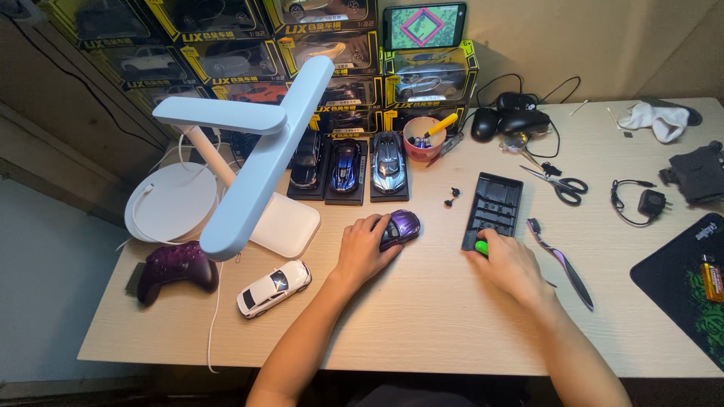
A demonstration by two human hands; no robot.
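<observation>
Near the middle of the pale wooden table point(422, 332), my left hand point(364, 252) cups a glossy purple die-cast model car point(400, 226); my right hand point(507, 264) pinches a small green-handled tool point(481, 246) beside the black plastic display base point(493, 209). Hard, slick, scratchable: hold its flanks. Yellow-edged black windowed car boxes point(317, 45) stack along the back edge.

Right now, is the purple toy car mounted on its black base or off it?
Off it. The purple toy car sits on the bare table under the left hand, while the empty black base lies apart, by the right hand.
</observation>
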